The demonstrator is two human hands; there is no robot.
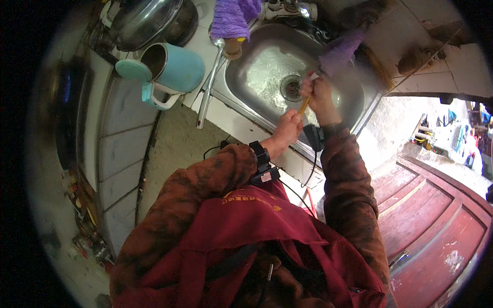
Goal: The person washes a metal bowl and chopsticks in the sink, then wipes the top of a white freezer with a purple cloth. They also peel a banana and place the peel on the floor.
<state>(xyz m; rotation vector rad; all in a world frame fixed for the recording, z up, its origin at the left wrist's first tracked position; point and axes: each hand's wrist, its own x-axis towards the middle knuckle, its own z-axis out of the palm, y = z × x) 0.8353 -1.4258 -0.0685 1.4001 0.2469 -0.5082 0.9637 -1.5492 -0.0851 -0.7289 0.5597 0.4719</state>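
Observation:
Over the right half of a stainless-steel sink (250, 96), my two hands meet on one slim stick-like thing with a yellowish-brown handle (305, 106). Its lower end is in the closed fingers of my left hand (287, 127). Higher up, my right hand (322, 96) grips the same thing, and a small red and white part (312, 75) shows at its fingertips. What this thing is, I cannot tell, as my fingers cover much of it. Water shines on the basin floor around the round drain strainer (291, 88), just left of my right hand.
A tap (290, 10) is behind the sink. Purple cloths (235, 17) (342, 52) hang at its back left and right. On the left counter are a long-handled metal ladle (210, 90), a turquoise lidded jug (181, 67) and a metal pot (144, 23). A red wooden door (420, 204) stands right.

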